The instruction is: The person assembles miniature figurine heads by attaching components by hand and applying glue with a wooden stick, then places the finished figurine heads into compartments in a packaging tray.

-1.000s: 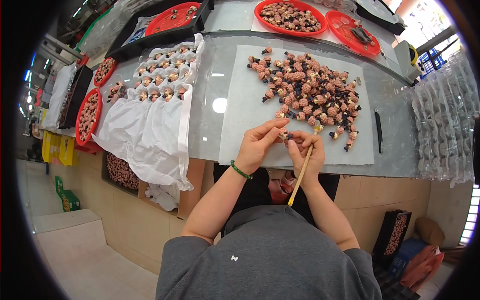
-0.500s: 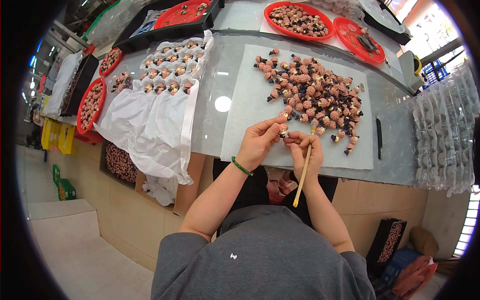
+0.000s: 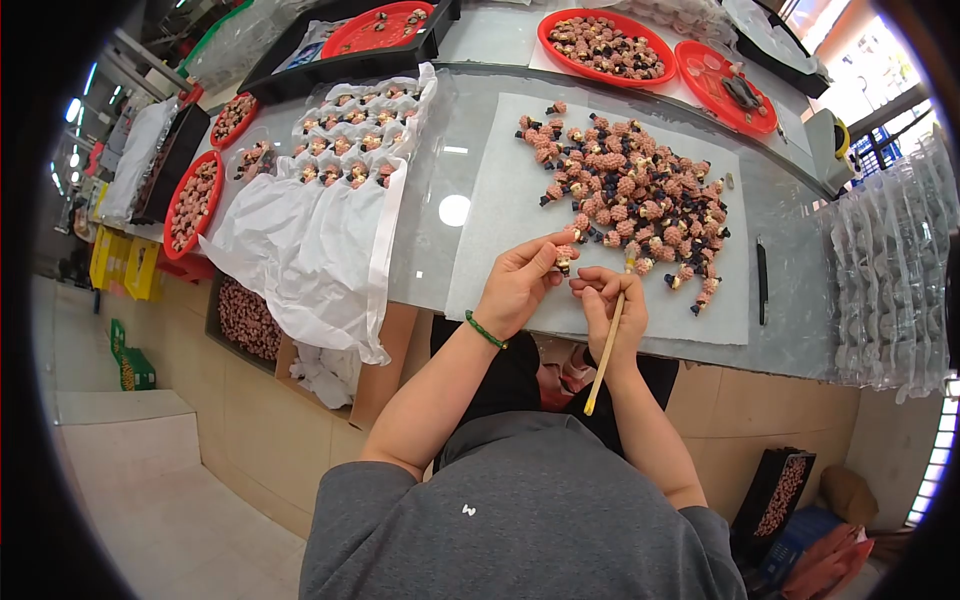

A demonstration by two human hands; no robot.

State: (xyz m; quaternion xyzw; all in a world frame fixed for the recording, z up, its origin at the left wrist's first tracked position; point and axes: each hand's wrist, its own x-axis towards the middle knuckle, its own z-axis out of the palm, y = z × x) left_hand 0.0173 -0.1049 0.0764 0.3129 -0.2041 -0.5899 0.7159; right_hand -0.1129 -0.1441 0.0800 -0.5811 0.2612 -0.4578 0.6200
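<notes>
Between the thumb and fingers of my left hand (image 3: 518, 283) is a small figurine (image 3: 563, 262) with pink curly hair and a dark lower part. My right hand (image 3: 613, 305) grips a thin paintbrush (image 3: 604, 357); its wooden handle slants down toward me and its yellow tip points at my body. The right fingertips are close beside the figurine. Just beyond both hands, a large heap of similar figurines (image 3: 640, 190) lies on a white sheet (image 3: 485, 215) on the grey table (image 3: 415, 260).
To the left, a tray lined with white paper (image 3: 300, 230) holds rows of figurines. Red trays (image 3: 545, 38) of figurines stand along the back and far left. A black pen (image 3: 762, 282) lies right of the sheet, near stacked clear plastic trays (image 3: 888, 270).
The figurine in my left hand has turned a little and sits slightly higher and further left. The whole scene has shifted slightly with the head; both hands keep their grips.
</notes>
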